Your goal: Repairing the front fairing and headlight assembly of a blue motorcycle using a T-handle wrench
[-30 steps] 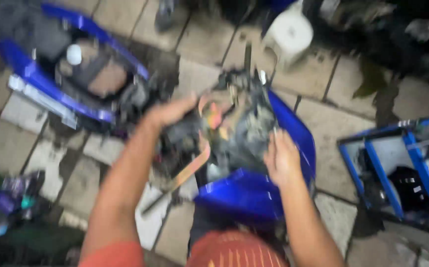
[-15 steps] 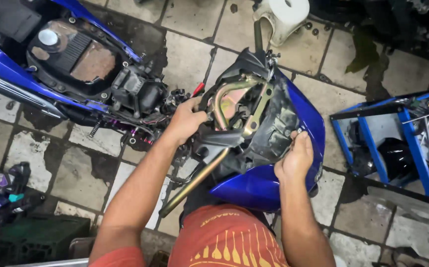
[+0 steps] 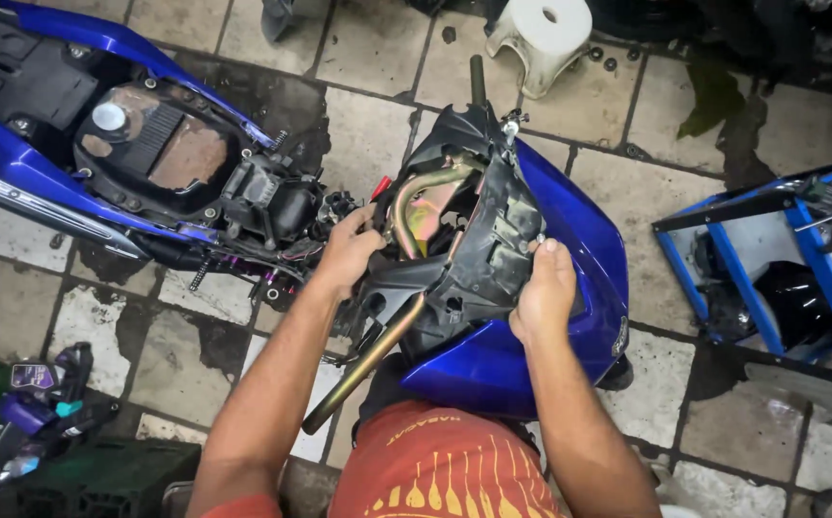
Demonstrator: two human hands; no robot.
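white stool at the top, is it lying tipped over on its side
No, the white stool stands upright on the tiled floor, its round seat facing up, beyond the blue fairing that both hands hold.

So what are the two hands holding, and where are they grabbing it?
Both grip the blue motorcycle front cover: the left hand on the black inner edge by the metal tube, the right hand on the inner panel's right rim.

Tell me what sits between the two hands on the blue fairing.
In the head view, between the left hand and right hand lie the blue fairing's black inner panel and a bronze frame tube.
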